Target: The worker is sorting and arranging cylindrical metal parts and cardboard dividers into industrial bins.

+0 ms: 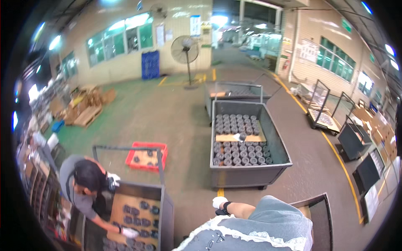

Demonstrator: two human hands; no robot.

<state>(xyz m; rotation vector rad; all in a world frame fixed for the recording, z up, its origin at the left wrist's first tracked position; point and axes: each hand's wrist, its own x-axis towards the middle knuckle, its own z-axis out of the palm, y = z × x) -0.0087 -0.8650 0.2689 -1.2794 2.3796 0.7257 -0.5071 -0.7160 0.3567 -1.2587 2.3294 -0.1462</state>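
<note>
My right hand, in a white glove with a black band at the wrist, reaches across in front of my body at the lower middle. Its fingers look curled; a dark shape shows just below it, too small to make out. My left hand is not in view. Beyond the hand stands a grey metal cart, holding rows of dark round parts in two groups. Between them lies a strip of brown cardboard with a small white and dark thing on it. My grey sleeve and white lace trim fill the bottom.
A co-worker in white gloves bends over another cart of dark parts at lower left. Behind that cart sits a red crate. Another cart stands beside me at right. Farther off are a standing fan and trolleys.
</note>
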